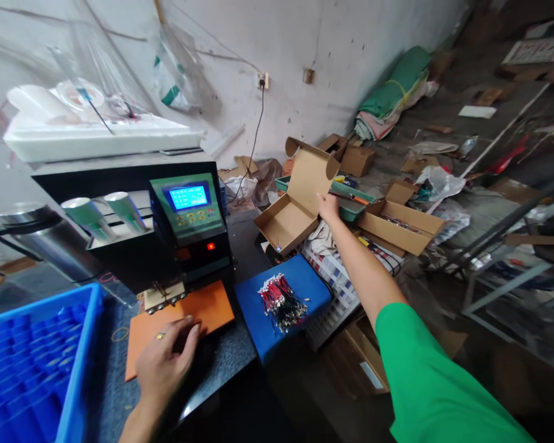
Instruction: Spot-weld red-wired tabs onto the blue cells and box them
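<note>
My right hand [327, 208] reaches out to the open lid of a small brown cardboard box [284, 224], its fingers closed on the lid's edge. The box is tilted and its inside shows. My left hand [168, 354], with a ring on one finger, rests on an orange board [207, 307] in front of a black machine [189, 258] with a lit blue screen. Its fingers are loosely bent, the thumb stands apart, and nothing shows in them. Between my hands, a pile of short red and black wires with white connectors [281, 301] lies on a blue surface [253, 307].
A blue crate [92, 326] with blue bins stands at the left, near a steel jug [50, 237]. Behind the cardboard box are a green tray [351, 209] and another open carton [401, 224]. A white basket [337, 295] stands right of the blue surface. Clutter covers the floor.
</note>
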A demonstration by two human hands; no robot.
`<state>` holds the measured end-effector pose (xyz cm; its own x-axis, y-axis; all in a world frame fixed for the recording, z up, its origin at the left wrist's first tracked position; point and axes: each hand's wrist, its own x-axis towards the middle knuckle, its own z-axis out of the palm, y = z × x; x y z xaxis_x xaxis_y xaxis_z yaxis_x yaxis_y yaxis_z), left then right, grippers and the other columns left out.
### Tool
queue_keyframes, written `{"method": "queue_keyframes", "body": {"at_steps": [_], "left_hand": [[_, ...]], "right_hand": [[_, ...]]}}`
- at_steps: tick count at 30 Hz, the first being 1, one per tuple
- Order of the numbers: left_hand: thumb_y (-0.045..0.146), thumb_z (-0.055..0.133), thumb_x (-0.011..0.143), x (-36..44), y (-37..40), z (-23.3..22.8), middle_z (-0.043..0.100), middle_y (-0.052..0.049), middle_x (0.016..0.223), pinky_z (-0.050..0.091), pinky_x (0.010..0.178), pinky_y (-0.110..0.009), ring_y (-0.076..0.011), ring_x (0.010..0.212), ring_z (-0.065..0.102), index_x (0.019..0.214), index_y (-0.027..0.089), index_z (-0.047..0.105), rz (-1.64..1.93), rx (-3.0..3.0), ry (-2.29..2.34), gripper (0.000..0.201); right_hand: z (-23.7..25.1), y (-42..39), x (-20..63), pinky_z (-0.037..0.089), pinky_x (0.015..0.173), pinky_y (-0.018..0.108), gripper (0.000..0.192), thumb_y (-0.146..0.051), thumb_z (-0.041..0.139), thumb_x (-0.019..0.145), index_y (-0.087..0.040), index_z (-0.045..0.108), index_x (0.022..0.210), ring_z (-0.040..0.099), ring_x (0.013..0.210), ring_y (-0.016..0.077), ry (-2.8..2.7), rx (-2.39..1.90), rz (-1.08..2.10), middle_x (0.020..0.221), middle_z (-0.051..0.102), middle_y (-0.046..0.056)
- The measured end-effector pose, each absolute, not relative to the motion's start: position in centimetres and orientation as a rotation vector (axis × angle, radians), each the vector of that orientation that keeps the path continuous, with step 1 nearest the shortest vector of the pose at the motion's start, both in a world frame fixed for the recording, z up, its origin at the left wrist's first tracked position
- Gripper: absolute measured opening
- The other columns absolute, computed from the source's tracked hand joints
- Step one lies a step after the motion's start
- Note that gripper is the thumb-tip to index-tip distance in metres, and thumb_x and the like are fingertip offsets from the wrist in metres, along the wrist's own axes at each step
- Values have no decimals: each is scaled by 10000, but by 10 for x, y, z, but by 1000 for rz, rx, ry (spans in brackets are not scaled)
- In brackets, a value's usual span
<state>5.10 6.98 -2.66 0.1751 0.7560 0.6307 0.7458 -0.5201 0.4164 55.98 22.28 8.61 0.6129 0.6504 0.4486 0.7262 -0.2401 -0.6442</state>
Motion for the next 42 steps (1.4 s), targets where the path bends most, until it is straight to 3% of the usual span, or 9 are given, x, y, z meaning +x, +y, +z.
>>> {"method": "queue_keyframes", "body": {"at_steps": [15, 19, 23, 25, 28, 31, 42], "left_hand": [[470, 578, 911, 51, 71, -29, 739, -32, 961, 514, 690, -301, -205, 820, 706, 966, 239, 692, 1335, 2451, 1519, 263], [488, 564, 917, 50, 71, -29, 738, -43, 970, 515, 690, -304, -211, 830, 706, 965, 234, 692, 1333, 2464, 1526, 288], [477, 574, 917, 48, 72, -29, 742, -40, 963, 513, 681, -278, -189, 805, 704, 965, 225, 701, 1329, 2511, 1506, 286], [459, 584, 916, 48, 72, -29, 743, -36, 959, 514, 681, -265, -179, 800, 705, 964, 221, 703, 1334, 2530, 1487, 271], [441, 589, 916, 47, 72, -29, 743, -37, 967, 518, 691, -267, -181, 812, 707, 972, 220, 701, 1341, 2536, 1477, 254], [430, 582, 920, 47, 73, -30, 744, -40, 973, 519, 691, -276, -189, 817, 708, 981, 223, 697, 1336, 2541, 1479, 244], [409, 578, 922, 50, 71, -26, 741, -45, 982, 517, 683, -284, -198, 828, 709, 978, 221, 688, 1348, 2550, 1477, 225]], "right_hand": [[93, 241, 590, 511, 881, 367, 327, -319, 544, 905, -36, 703, 949, 678, 959, 281, -1021, -1776, -84, 1018, 725, 228], [97, 231, 585, 495, 937, 395, 332, -242, 570, 887, -1, 635, 1106, 655, 1056, 312, -849, -1912, -117, 1111, 681, 277], [105, 217, 574, 480, 958, 385, 530, -168, 520, 913, -11, 387, 1401, 631, 1119, 299, -840, -2078, -202, 1211, 633, 258], [110, 212, 568, 471, 959, 393, 579, -175, 526, 922, -52, 329, 1453, 628, 1121, 303, -909, -2216, -267, 1271, 586, 260], [118, 209, 564, 464, 961, 422, 467, -216, 542, 932, -67, 466, 1368, 622, 1134, 327, -998, -2389, -299, 1304, 540, 287], [121, 207, 565, 465, 960, 439, 356, -266, 525, 951, -52, 583, 1228, 613, 1150, 342, -1045, -2450, -267, 1201, 602, 288], [127, 197, 563, 488, 920, 408, 339, -292, 503, 969, -76, 579, 1219, 643, 1114, 323, -1123, -2456, -296, 1145, 654, 266]]}}
